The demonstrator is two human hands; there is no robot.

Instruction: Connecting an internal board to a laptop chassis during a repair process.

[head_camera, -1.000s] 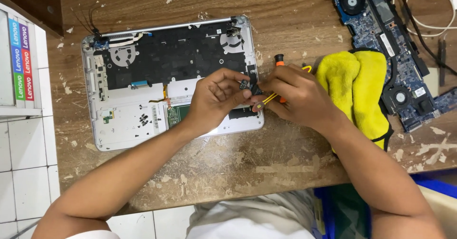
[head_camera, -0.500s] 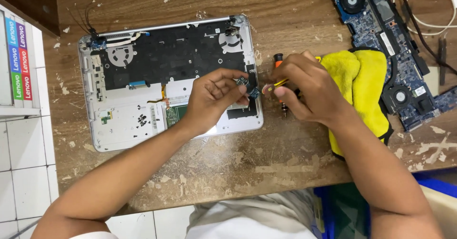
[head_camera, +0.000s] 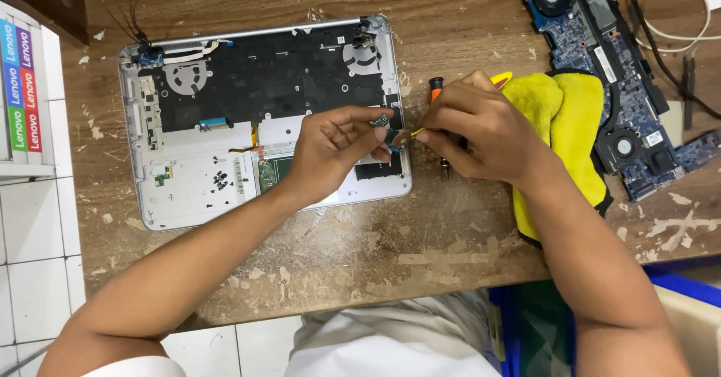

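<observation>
At the right edge of the opened silver laptop shell [head_camera: 195, 189] on the worn wooden table [head_camera: 375, 257], the left hand [head_camera: 330, 148] pinches a small circuit part [head_camera: 381, 121] while the right hand [head_camera: 473, 129] grips an orange-handled screwdriver [head_camera: 435, 88] beside a yellow cloth [head_camera: 571, 122]

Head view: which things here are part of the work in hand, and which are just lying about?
In hand:
opened laptop base
small circuit piece pinched by left hand
orange-handled tool in right hand

Lying about:
yellow cloth
blue motherboard
white cable
</observation>
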